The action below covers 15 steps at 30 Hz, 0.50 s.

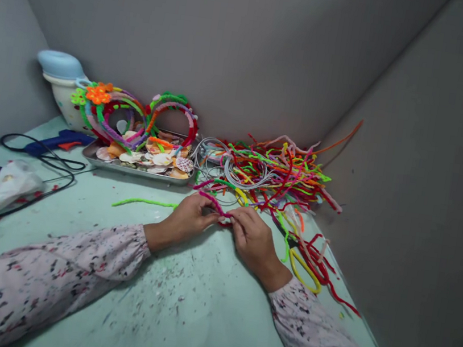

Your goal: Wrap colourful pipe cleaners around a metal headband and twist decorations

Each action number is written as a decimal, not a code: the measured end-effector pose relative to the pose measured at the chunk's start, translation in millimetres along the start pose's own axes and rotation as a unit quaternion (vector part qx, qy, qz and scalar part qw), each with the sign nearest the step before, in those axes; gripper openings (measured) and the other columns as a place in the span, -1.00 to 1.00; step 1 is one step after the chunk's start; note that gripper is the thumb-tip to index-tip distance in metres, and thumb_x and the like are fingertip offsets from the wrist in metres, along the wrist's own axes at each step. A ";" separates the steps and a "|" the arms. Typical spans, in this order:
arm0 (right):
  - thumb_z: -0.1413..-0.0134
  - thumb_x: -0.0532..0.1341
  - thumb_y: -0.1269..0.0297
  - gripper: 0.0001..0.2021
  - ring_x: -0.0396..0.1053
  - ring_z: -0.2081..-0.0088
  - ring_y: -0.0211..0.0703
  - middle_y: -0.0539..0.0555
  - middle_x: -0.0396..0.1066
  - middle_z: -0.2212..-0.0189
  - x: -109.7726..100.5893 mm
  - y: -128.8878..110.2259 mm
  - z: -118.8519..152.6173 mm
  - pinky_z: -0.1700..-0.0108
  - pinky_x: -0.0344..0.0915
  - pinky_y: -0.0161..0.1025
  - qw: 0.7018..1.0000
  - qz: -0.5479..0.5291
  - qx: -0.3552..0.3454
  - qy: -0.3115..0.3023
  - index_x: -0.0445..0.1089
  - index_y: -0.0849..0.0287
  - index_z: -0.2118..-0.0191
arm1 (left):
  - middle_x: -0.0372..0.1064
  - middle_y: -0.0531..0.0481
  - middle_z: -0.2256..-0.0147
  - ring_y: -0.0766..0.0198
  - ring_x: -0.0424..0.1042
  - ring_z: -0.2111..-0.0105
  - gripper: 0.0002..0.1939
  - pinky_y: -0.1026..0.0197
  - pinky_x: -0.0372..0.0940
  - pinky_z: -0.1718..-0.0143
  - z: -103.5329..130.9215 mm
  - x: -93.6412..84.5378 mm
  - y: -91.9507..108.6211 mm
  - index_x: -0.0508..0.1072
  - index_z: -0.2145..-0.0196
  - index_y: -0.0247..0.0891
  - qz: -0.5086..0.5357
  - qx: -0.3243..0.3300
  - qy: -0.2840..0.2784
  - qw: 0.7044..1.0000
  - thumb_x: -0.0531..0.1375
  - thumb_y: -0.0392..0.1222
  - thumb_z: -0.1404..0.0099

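Note:
Between my two hands, low over the table, is a magenta pipe cleaner (211,200). My left hand (191,216) pinches it from the left. From the right, the fingertips of my right hand (253,240) are closed on it, close to the left fingertips. A dark red fuzzy piece (225,225) shows just under the fingertips; whether it joins the magenta one I cannot tell. Beside my left hand a lime green pipe cleaner (143,202) lies on the table, its right end hidden behind the hand.
Behind my hands lie a heap of coloured pipe cleaners (284,166) and wire coils (246,174). A metal tray (137,172) holds shells and fuzzy headbands (176,105). Yellow-handled scissors (306,273) lie right; a blue glue gun (53,141), black cable (69,176) and plastic bag (10,185) left.

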State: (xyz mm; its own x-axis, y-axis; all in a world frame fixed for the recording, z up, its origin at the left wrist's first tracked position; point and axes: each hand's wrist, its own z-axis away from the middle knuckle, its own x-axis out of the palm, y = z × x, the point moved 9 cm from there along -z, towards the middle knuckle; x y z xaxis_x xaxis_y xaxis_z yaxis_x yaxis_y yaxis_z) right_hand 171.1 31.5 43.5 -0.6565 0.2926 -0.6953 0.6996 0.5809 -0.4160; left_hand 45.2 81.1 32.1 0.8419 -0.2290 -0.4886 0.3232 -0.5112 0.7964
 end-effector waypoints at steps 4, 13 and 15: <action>-0.26 0.07 0.42 -0.79 0.41 0.16 -0.13 0.12 0.43 0.19 0.9 1.8 0.7 0.10 0.38 -0.19 1.000 -0.004 0.005 -0.003 0.43 0.16 0.11 | 0.47 -0.01 0.40 0.25 0.41 0.34 -0.92 0.20 0.28 0.25 1.0 -3.7 4.8 0.51 0.39 -0.29 -0.031 0.009 0.006 0.999 0.25 -0.22 -0.20; -0.25 0.07 0.43 -0.78 0.40 0.17 -0.13 0.12 0.43 0.21 2.3 -2.1 0.2 0.12 0.37 -0.19 1.000 -0.005 -0.007 -0.011 0.42 0.14 0.10 | 0.41 0.04 0.44 0.29 0.35 0.38 -0.89 0.24 0.22 0.29 1.3 -5.8 8.2 0.44 0.45 -0.29 -0.022 0.008 0.004 1.000 0.22 -0.22 -0.20; -0.25 0.07 0.43 -0.79 0.40 0.18 -0.13 0.12 0.43 0.21 2.8 -2.3 0.2 0.13 0.37 -0.19 1.000 -0.001 -0.008 -0.014 0.42 0.14 0.11 | 0.41 0.05 0.45 0.31 0.34 0.39 -0.89 0.26 0.21 0.31 1.0 -4.5 4.5 0.44 0.45 -0.29 -0.010 -0.006 -0.001 1.000 0.22 -0.22 -0.20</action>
State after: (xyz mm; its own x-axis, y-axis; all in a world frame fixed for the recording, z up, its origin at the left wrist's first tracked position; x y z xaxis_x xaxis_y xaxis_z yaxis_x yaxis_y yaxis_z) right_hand 167.7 30.8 42.3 -0.6502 0.2700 -0.7102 0.6928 0.5944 -0.4083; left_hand 42.4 79.0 37.5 0.8346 -0.2206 -0.5047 0.3444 -0.5060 0.7908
